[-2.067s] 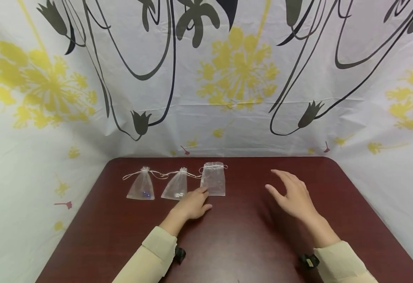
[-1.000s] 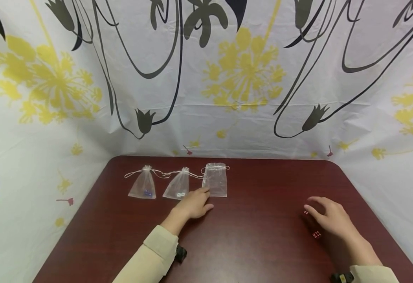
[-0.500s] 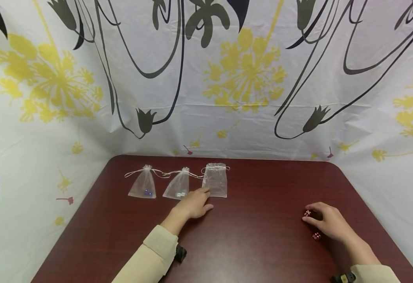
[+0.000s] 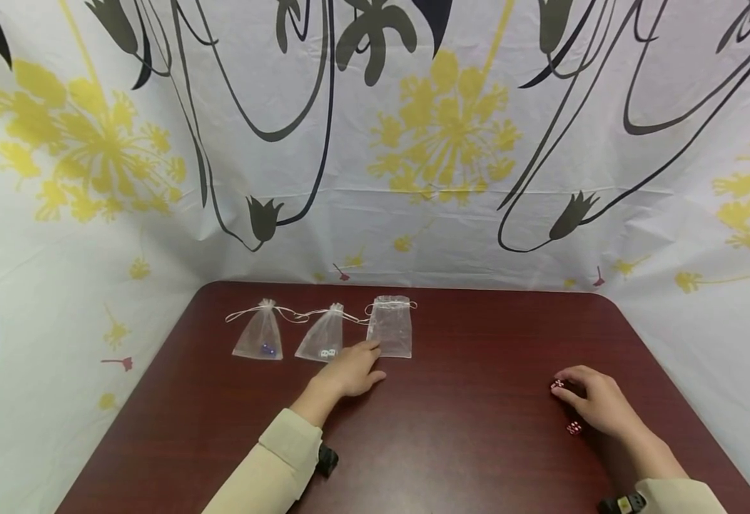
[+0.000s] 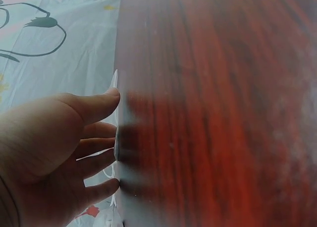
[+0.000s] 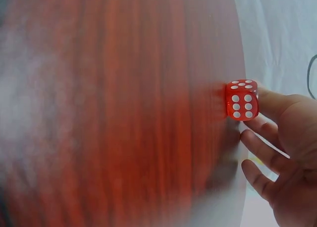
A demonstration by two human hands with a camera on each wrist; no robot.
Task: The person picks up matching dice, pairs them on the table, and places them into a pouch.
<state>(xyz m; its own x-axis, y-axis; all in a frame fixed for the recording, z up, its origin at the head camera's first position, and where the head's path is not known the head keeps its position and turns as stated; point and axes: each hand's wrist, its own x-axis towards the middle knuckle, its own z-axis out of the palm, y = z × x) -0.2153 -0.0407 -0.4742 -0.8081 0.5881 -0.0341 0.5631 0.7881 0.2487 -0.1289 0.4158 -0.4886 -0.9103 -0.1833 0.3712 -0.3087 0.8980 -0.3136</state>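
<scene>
The right hand (image 4: pixel 602 407) is pinching one red die (image 4: pixel 557 384) between thumb and forefinger, with its other fingers standing apart in the right wrist view. A second red die (image 4: pixel 574 428) is lying just nearer, making two red dice at the right of the table (image 4: pixel 464 428). The left hand (image 4: pixel 349 370) is spreading its fingers loosely, thumb well apart, and is touching the near left corner of the flat bag (image 4: pixel 392 328) with its fingertips. That bag is one of three lying in a row at the far left. The middle bag (image 4: pixel 313 343) is holding two white dice (image 4: pixel 327 353); the left bag (image 4: pixel 257 330) is holding blue pieces (image 4: pixel 268 350) too small to count. Beyond the table, a patterned cloth (image 4: pixel 323 246) is hanging.
</scene>
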